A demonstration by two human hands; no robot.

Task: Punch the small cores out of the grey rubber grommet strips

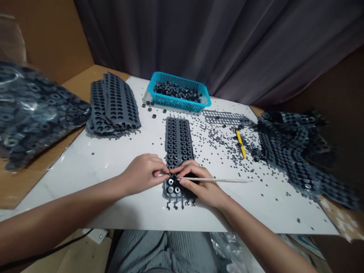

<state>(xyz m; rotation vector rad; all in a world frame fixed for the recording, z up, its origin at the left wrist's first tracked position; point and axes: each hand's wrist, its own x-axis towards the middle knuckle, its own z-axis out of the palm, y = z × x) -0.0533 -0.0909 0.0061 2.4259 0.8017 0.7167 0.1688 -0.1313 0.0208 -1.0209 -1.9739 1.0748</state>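
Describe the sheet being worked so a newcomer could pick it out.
On the white table stands a blue basket. Nearer the camera, a long dark sheet lies where left hand and right hand meet. Unlike the stacked sheets at left and heaped sheets at right, it alone is being handled.

Makeshift workshop nook: curtain [170,38], parts basket [178,104], stacked perforated sheets [117,104].

White tabletop [105,163]: grey strip [178,142], blue basket [176,102], stacked sheets [121,106], yellow piece [241,145], scattered dark bits [217,135].
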